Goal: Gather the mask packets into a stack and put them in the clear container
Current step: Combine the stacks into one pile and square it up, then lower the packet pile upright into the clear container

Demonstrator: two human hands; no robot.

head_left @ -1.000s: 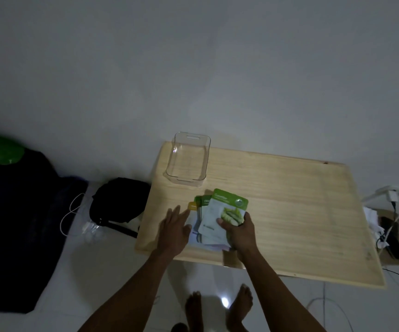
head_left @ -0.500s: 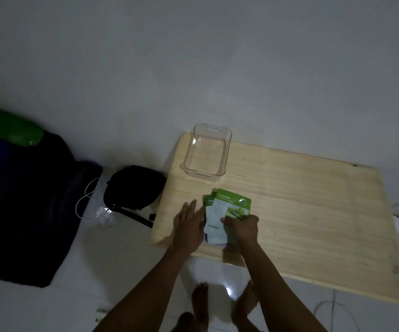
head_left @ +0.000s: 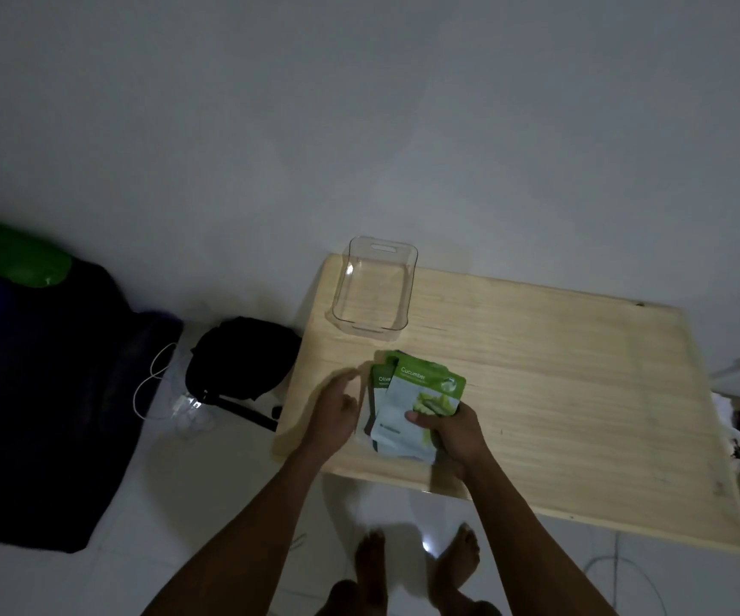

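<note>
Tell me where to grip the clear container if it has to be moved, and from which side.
Likely the near short rim of the clear container, reached from the person's side. It stands upright and empty on the table, with a handle slot in its far end wall; the near end faces the hands, and the right hand holds the mask packets just before it.

Dim room: pale wooden table (head_left: 559, 393) against white wall (head_left: 359, 126), glossy floor (head_left: 226, 482).

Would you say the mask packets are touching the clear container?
Apart. The head view shows bare wooden table between the mask packets and the clear container.
</note>
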